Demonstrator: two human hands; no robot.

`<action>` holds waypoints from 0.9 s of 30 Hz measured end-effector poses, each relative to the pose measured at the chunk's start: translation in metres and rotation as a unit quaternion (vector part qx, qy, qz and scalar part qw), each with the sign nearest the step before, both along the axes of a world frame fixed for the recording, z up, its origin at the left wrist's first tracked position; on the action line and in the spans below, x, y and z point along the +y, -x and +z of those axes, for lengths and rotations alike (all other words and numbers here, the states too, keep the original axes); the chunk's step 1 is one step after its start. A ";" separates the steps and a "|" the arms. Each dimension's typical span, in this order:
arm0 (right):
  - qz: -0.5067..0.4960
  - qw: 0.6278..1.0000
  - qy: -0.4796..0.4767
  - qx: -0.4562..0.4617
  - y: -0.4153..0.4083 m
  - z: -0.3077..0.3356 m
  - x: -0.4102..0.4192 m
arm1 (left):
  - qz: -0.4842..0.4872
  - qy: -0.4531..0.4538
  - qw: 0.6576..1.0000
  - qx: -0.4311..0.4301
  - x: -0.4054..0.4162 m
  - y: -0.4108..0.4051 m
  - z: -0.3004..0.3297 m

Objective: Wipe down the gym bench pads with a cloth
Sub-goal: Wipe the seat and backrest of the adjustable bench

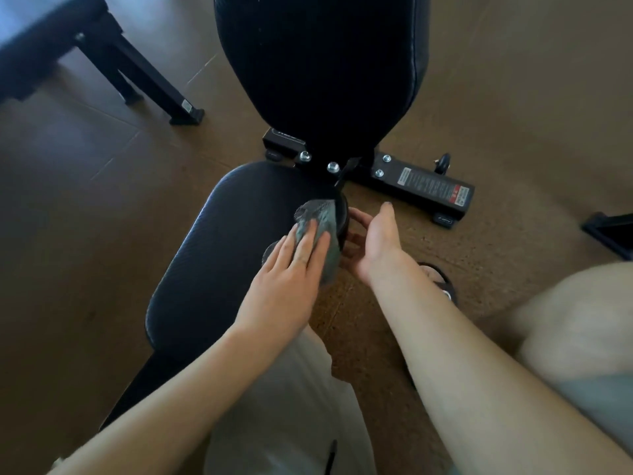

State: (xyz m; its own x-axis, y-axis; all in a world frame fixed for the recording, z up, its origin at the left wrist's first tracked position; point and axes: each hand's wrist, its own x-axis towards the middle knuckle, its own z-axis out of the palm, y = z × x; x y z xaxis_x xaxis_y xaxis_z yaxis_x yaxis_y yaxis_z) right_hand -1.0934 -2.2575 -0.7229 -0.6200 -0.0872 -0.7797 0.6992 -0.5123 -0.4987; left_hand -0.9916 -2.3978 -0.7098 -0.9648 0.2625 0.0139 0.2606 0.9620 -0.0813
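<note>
- Nearest the camera are two bare forearms, reaching forward over pale trousers (291, 406) and a brown speckled floor (513, 97).
- The left hand (287, 279) lies palm down with its fingers straight and slightly spread, pressing a cloth (320, 221) flat against the right edge of the seat pad (219, 255); nothing is pinched or curled round.
- The cloth is grey-green, crumpled and creased, with a dull, slightly mottled surface. Its upper part bunches out beyond the fingertips near the pad's top right corner, and a fold of it hangs down over the pad's side just below the hand.
- The right hand (371, 245) is held just beside the pad's right edge, palm turned toward the pad, thumb up, fingers loosely extended. It holds nothing; whether its fingertips touch the pad's side I cannot tell.
- The seat pad is black, rounded at its ends, with a fine textured cover that catches a faint sheen along its left rim.
- Beyond it rises the back pad (322, 63), black and smoother, with a stitched seam down its right side and a few pale specks.
- Between the two pads sits the black metal base (421, 186) with silver bolts and a warning label.
- A second bench's black frame (144, 73) stands at the upper left.
- A sandalled foot (438, 279) shows just past the right forearm.
</note>
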 end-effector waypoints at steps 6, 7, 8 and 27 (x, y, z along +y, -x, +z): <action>0.033 0.999 -0.024 -0.011 0.011 -0.002 -0.009 | 0.007 0.022 0.999 -0.031 -0.017 -0.016 0.005; 0.034 0.999 -0.019 -0.012 0.014 -0.001 -0.011 | 0.014 0.015 0.999 -0.037 -0.007 -0.001 0.007; 0.033 0.999 -0.019 -0.014 0.016 0.000 -0.012 | 0.024 0.001 0.999 -0.044 0.004 0.016 0.008; -0.029 0.991 -0.124 0.033 0.021 0.001 -0.028 | -0.091 -0.062 0.990 -0.083 -0.009 0.078 0.021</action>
